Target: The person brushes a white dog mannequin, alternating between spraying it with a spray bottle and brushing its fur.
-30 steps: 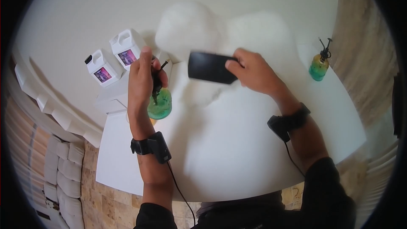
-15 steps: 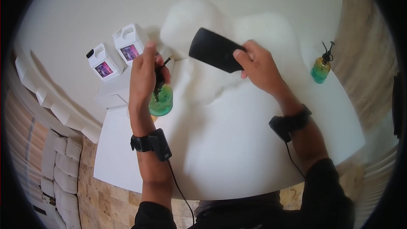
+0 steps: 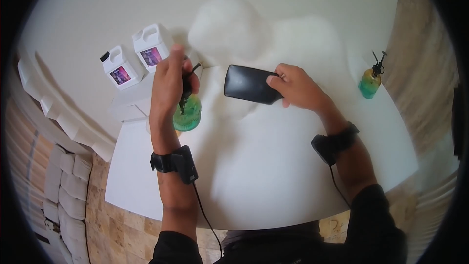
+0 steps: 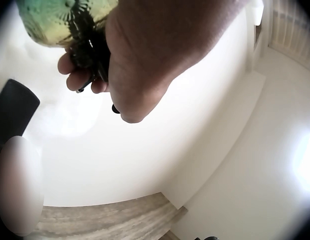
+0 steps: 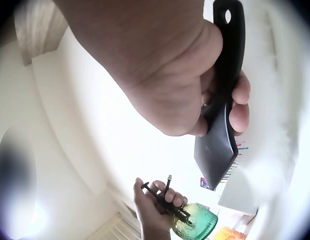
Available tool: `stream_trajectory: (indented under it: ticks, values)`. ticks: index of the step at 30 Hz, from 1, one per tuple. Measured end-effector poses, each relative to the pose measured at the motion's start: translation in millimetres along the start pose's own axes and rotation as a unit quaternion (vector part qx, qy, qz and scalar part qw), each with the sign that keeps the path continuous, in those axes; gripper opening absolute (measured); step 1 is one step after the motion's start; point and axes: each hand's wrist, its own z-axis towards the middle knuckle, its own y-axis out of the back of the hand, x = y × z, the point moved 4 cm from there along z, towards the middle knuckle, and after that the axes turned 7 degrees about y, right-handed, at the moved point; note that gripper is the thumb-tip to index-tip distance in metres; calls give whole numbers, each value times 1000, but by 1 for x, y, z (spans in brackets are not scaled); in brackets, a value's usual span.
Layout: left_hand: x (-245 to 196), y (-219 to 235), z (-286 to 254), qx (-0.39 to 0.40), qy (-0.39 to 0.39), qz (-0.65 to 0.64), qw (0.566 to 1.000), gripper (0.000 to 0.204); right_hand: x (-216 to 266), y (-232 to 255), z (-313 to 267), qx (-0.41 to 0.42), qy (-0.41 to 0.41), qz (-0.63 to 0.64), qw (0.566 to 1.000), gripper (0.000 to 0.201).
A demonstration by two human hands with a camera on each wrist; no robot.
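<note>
My left hand (image 3: 166, 88) grips the black pump head of a green-and-yellow glass spray bottle (image 3: 188, 115), holding it upright over the table's left side. In my right hand (image 3: 299, 88) is a black paddle hairbrush (image 3: 248, 84), held by its handle with the smooth back facing up. Coloured bristles (image 5: 234, 162) show on its underside in the right wrist view. Beneath and behind the brush spreads a white fluffy mass (image 3: 227, 29), rounded at the back left and blurred in outline. The brush overlaps its near part in the head view.
Two white jugs with purple labels, a nearer one (image 3: 121, 71) and a farther one (image 3: 151, 49), stand on a white box (image 3: 131, 97) at the back left. Another spray bottle (image 3: 370, 87) stands at the right of the white table (image 3: 293, 181). Cables trail from both wrist cameras.
The hairbrush swung up and tilted, then came back down to lie nearly level over the white fluff. My left hand has barely moved, still holding the spray bottle.
</note>
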Motion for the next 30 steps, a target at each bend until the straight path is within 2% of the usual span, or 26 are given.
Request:
stream_trajectory:
  ticks: [2,4,10,16,17,19,30]
  values:
    - [0,-1,0,-2,6,-4,1000,57,4,2,0,-12,-5,10,1000,34]
    - [-1,-1,0,-5,12,-9,1000,56,6,-1,-3,9,-44,56,997,36]
    - [1,-1,0,-3,17,-18,1000,57,0,-13,1,31,-46,135,989,38]
    - [-3,-4,-4,-7,30,-23,999,56,2,-6,1,-13,-18,48,999,37]
    - [-4,-4,-4,-8,28,-23,999,57,2,-6,2,-10,-16,44,999,37]
    - [-5,-4,-5,-13,26,-28,999,57,3,0,1,-62,-16,48,997,35]
    - [-6,1,-7,13,11,-49,999,61,20,13,-12,-116,-16,4,993,33]
